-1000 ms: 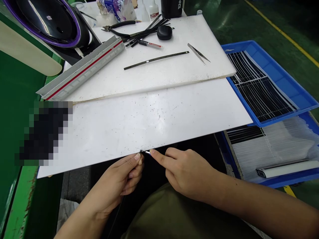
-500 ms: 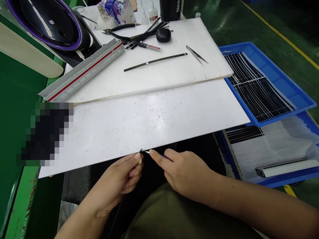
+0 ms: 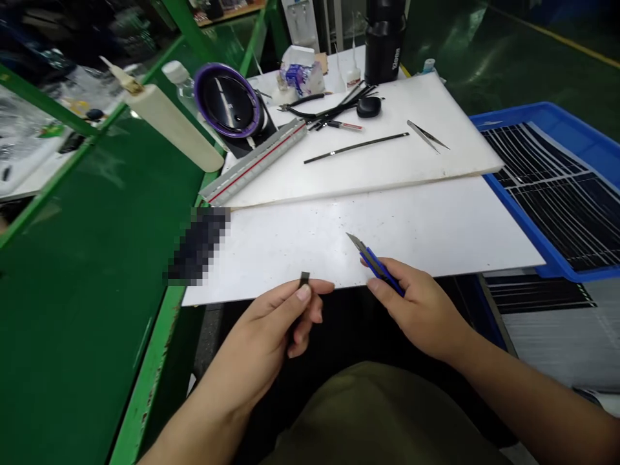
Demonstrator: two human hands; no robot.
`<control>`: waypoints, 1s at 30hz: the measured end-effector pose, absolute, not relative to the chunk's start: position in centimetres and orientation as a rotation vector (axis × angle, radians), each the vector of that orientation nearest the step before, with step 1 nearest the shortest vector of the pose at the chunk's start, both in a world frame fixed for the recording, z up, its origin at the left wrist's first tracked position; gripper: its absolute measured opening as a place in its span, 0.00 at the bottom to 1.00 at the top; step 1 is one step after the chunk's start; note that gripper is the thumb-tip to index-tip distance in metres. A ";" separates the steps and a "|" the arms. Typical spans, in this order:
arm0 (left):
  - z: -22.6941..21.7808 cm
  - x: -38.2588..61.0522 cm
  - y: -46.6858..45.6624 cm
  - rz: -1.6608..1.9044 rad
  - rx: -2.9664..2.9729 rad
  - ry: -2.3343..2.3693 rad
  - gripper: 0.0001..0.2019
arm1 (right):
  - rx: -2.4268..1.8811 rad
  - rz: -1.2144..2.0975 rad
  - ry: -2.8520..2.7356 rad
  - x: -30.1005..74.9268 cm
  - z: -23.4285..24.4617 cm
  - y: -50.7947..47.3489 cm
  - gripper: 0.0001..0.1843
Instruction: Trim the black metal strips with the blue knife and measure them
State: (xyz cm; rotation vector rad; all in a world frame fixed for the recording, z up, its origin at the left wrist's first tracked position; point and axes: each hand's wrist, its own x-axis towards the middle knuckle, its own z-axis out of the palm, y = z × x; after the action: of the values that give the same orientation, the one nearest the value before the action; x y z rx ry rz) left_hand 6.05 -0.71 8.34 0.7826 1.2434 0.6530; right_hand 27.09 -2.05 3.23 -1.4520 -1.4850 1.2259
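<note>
The left hand pinches a short dark strip between thumb and index finger at the near edge of the white board. The strip's end projects above the thumb; the fingers hide its lower part, so its full length cannot be told. The right hand is closed around a blue utility knife. Its bare blade points to the far left, apart from the strip.

A white foam pad lies on the far part of the board. On the pad, a long dark strip lies at the centre, with tweezers near its right end. A black case and pliers lie farther back. A grey bar with a red line rests at the left. To the right, a blue tray contains rows of dark strips.
</note>
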 end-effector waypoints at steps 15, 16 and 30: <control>8.5 7.5 -1.4 0.637 0.655 1.072 0.15 | -0.985 1.577 -1.211 25.0 5.5 -2.1 0.18; 8.5 7.5 -1.4 0.634 0.651 1.074 0.14 | -1.007 1.577 -1.224 25.1 5.4 -1.9 0.18; 11.7 7.2 -2.8 0.416 0.625 0.934 0.22 | -1.240 1.768 -0.729 25.4 8.0 -4.0 0.17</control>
State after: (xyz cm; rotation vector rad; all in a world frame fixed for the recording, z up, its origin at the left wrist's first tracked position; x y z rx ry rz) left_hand 7.24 -2.81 11.73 0.6250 0.9343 0.4165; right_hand 25.43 -4.00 8.01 -1.2402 -0.7290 1.7684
